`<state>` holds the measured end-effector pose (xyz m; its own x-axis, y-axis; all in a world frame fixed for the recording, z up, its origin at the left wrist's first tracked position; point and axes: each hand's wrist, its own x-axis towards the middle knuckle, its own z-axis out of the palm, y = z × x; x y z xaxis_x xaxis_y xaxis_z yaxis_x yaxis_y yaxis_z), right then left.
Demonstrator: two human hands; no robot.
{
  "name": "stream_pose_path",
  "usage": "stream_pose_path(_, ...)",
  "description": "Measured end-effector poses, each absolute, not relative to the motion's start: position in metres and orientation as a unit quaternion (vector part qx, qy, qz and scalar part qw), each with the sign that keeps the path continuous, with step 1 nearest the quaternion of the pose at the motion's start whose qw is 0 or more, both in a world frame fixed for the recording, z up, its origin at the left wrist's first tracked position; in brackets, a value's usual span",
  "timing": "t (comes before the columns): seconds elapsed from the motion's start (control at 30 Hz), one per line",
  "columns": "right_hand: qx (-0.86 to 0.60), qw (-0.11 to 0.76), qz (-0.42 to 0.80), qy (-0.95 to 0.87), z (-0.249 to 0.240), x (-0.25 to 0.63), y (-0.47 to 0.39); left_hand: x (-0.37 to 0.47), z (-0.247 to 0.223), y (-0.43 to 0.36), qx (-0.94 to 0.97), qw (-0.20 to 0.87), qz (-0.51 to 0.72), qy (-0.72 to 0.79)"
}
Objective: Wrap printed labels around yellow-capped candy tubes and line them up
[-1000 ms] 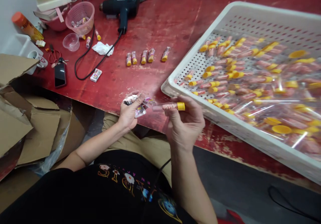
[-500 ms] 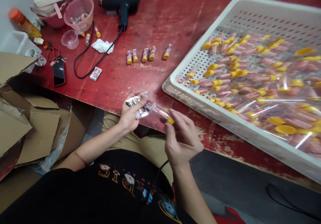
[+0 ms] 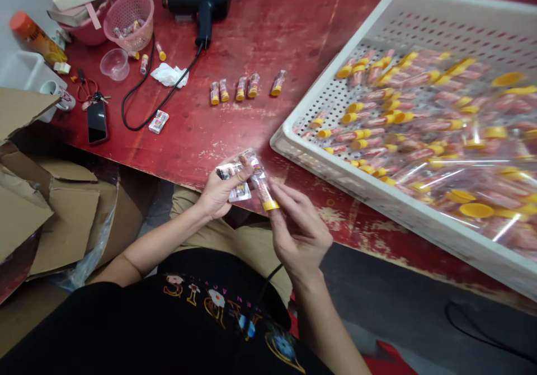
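In front of my body, my left hand (image 3: 218, 195) is closed on a small stack of printed plastic sleeves (image 3: 240, 192). One sleeve (image 3: 250, 159) sits under its thumb, at the upper end of a clear tube (image 3: 263, 189) with a yellow cap. My right hand (image 3: 301, 230) grips that tube near its capped lower end between thumb and fingers. Whether the sleeve is around the tube's end or only touching it, I cannot tell. Beyond my hands, several small yellow-capped tubes (image 3: 240, 89) stand in a row on the red table (image 3: 201, 134).
A white perforated tray (image 3: 289, 134) full of yellow-capped tubes takes up the right side. At the back lies a black heat gun (image 3: 203, 5) with its cable. A pink basket (image 3: 130, 19), a phone (image 3: 97, 122) and a sleeve bundle (image 3: 159, 121) are at left. Cardboard boxes (image 3: 71, 196) stand below left.
My right hand has brought the tube slightly left and turned it more upright, its capped end toward me. The sleeve under my left thumb now meets the tube's upper end more squarely.
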<state>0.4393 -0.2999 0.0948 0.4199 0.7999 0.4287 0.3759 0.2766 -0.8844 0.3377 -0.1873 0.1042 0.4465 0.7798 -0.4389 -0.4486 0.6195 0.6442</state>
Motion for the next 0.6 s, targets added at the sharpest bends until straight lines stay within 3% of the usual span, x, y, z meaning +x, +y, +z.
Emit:
stream_pose_path(0.1,-0.589,0.641,0.162,-0.464,0.09,0.436,-0.297,0.336,0.107,-0.185,0.244,0.809,0.381,0.375)
stream_pose_path(0.27,-0.556,0.602,0.152,-0.552,0.086,0.431,-0.293,0.334,0.115,-0.178,0.26,0.817,0.354,0.373)
stream_pose_path(0.43,-0.563,0.674,0.287,-0.384,0.089,0.423,-0.295,0.332,0.12,-0.178,0.298,0.801,0.356,0.379)
stream_pose_path(0.6,-0.601,0.619,0.117,-0.492,0.089,0.429,-0.294,0.332,0.115,-0.181,0.316,0.787,0.356,0.392)
